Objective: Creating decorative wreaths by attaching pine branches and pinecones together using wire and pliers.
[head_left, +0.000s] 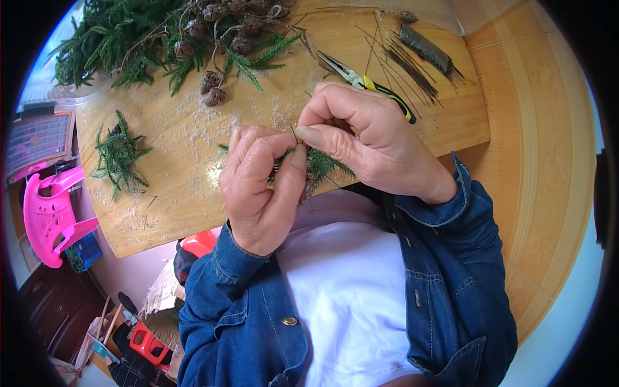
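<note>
Both hands meet above the near edge of the table. My left hand is closed round the stem end of a green fir sprig, thumb pressed to the forefinger. Most of the sprig hangs behind my hands, with something brownish among its needles that I cannot make out. My right hand pinches a thin dark wire between thumb and forefinger, right at my left fingertips. Just beyond my right hand lie pliers with yellow-and-black handles, their jaws pointing to the far left.
Greenery and a twig with several brown cones fill the far left. A small sprig bunch lies at left. Loose wires and a dark wrapped bundle are far right. A pink plastic stool stands beyond the table's left edge.
</note>
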